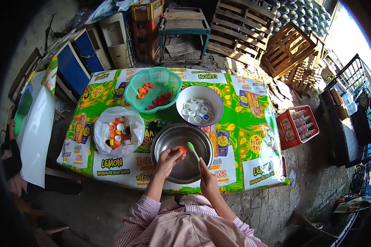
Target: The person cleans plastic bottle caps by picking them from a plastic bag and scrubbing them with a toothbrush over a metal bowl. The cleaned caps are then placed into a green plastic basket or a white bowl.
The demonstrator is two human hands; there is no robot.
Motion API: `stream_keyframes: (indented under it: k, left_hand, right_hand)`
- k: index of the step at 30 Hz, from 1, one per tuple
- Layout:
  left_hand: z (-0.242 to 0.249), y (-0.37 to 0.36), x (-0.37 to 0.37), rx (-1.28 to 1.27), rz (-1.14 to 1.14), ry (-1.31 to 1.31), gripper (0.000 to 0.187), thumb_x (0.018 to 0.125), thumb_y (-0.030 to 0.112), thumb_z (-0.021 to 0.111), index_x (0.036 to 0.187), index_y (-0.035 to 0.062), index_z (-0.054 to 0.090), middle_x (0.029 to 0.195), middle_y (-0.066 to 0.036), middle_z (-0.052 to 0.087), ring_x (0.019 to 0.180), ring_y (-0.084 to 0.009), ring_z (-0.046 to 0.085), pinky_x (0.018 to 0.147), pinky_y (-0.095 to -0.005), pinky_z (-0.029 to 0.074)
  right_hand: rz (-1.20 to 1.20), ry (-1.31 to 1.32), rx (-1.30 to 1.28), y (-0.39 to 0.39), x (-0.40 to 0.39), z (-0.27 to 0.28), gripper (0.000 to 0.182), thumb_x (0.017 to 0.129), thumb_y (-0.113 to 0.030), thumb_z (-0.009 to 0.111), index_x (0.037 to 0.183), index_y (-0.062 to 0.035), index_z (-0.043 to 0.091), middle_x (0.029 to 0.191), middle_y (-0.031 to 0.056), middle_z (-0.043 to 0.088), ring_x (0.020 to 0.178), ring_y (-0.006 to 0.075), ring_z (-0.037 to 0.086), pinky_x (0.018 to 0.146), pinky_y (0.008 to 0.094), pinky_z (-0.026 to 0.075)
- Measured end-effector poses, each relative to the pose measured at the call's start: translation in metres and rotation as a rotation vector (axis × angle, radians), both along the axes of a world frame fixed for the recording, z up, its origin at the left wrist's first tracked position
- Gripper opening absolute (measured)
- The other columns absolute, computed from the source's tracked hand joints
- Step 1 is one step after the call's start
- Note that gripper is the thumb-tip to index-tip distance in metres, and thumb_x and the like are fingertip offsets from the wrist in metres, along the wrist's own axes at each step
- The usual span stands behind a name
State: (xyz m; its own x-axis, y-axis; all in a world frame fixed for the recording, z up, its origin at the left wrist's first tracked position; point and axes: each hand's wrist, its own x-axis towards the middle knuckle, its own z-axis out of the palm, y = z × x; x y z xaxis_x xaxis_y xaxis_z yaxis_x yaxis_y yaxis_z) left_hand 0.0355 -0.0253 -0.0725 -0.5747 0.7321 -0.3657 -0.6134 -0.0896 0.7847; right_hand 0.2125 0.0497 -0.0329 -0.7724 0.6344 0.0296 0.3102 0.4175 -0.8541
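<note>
Between the fingers of my left hand (169, 159) is an orange bottle cap (182, 150), held above a steel basin (158, 145). My right hand (208, 179) grips a green toothbrush (194, 152) by its handle, the brush head close to the cap. Behind the basin stands a white bowl (219, 108) with white bottle caps (197, 109) in it. A green plastic basket (132, 94) holds orange caps (142, 91) and red caps (162, 99) in separate groups. To the left, a white plastic bag (99, 138) is full of mixed-colour caps (118, 133).
A printed green and white cloth (251, 140) covers the table. A red crate (297, 126) of bottles stands off its right side. Wooden pallets (239, 31) and a teal-framed table (184, 25) are behind. At the left is a blue and white cabinet (73, 66).
</note>
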Motion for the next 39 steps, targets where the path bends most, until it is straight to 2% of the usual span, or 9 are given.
stream_keyframes:
  k: [7,12,15,19,20,23,27,32,39]
  left_hand:
    - [0.001,0.004,0.007,0.008,0.005,0.03,0.024,0.086,0.008,0.063,0.108,0.0027,0.056,0.098,-0.008,0.063,0.088,-0.0175,0.064,0.081,-0.0284,0.053]
    - [0.006,0.013,0.019,0.079,0.031,0.07,0.023,0.088,0.005,0.059,0.111,0.0042,0.055,0.101,-0.005,0.06,0.091,-0.0162,0.062,0.082,-0.0276,0.053]
    - [0.005,0.02,0.026,-0.001,0.043,0.225,0.025,0.091,0.007,0.054,0.116,0.0052,0.053,0.11,-0.007,0.059,0.098,-0.0145,0.059,0.087,-0.0285,0.05]
    - [0.008,0.019,0.028,0.064,0.117,0.055,0.029,0.094,0.012,0.049,0.122,0.0046,0.051,0.116,-0.01,0.058,0.103,-0.0151,0.059,0.091,-0.0286,0.049]
    - [0.012,0.017,0.029,0.115,0.135,-0.091,0.03,0.094,0.014,0.049,0.123,0.0046,0.051,0.116,-0.01,0.058,0.102,-0.0145,0.059,0.091,-0.0281,0.049]
    - [0.014,0.01,0.028,0.103,0.106,-0.041,0.031,0.095,0.017,0.048,0.124,0.0042,0.051,0.119,-0.011,0.057,0.107,-0.0171,0.058,0.093,-0.0287,0.048]
    - [0.006,0.001,0.015,0.165,0.09,-0.198,0.03,0.094,0.017,0.05,0.122,0.0052,0.052,0.12,-0.008,0.057,0.113,-0.019,0.054,0.098,-0.0323,0.045]
    - [0.002,-0.002,0.005,0.237,-0.008,-0.195,0.035,0.089,0.016,0.06,0.122,0.0113,0.053,0.106,-0.001,0.06,0.086,-0.0087,0.056,0.079,-0.022,0.047]
    - [-0.011,-0.009,-0.014,0.211,-0.105,-0.16,0.035,0.086,0.014,0.063,0.119,0.0084,0.053,0.107,-0.003,0.06,0.097,-0.0109,0.058,0.085,-0.0236,0.047]
  right_hand:
    - [0.005,0.074,0.053,0.019,0.01,-0.008,0.051,0.088,0.002,0.043,0.137,-0.013,0.038,0.078,0.0278,0.059,0.065,0.0409,0.059,0.058,0.0398,0.045]
    - [0.116,0.076,-0.548,0.035,0.018,-0.015,0.049,0.092,-0.001,0.042,0.14,-0.0119,0.035,0.064,0.0017,0.045,0.055,0.0106,0.04,0.053,0.0241,0.035]
    - [0.139,0.012,-0.546,0.037,0.017,-0.006,0.049,0.093,-0.001,0.042,0.141,-0.0109,0.034,0.068,-0.0057,0.033,0.062,0.0038,0.03,0.055,0.0181,0.028]
    - [0.188,0.021,-0.143,0.039,0.009,0.006,0.048,0.091,0.0,0.045,0.137,-0.0111,0.039,0.068,0.0118,0.056,0.054,0.0149,0.047,0.054,0.0264,0.037]
    - [0.191,-0.017,-0.061,0.039,0.008,0.005,0.047,0.089,0.001,0.047,0.134,-0.0114,0.042,0.08,0.0239,0.061,0.059,0.0318,0.06,0.055,0.0332,0.043]
    - [0.223,0.05,0.066,0.037,0.005,0.009,0.048,0.088,0.001,0.047,0.134,-0.0121,0.043,0.085,0.025,0.062,0.069,0.0395,0.061,0.057,0.037,0.046]
    - [0.184,-0.093,0.076,0.037,0.005,0.023,0.05,0.087,0.002,0.048,0.134,-0.0118,0.043,0.088,0.0241,0.063,0.069,0.0391,0.062,0.06,0.04,0.048]
    - [0.193,0.081,0.068,0.03,-0.001,0.025,0.052,0.087,0.0,0.05,0.135,-0.0147,0.041,0.092,0.0226,0.064,0.071,0.039,0.063,0.059,0.0434,0.048]
    - [0.161,0.031,0.026,0.019,-0.008,0.028,0.054,0.085,0.003,0.048,0.136,-0.013,0.039,0.095,0.0252,0.063,0.078,0.0395,0.063,0.063,0.0419,0.048]
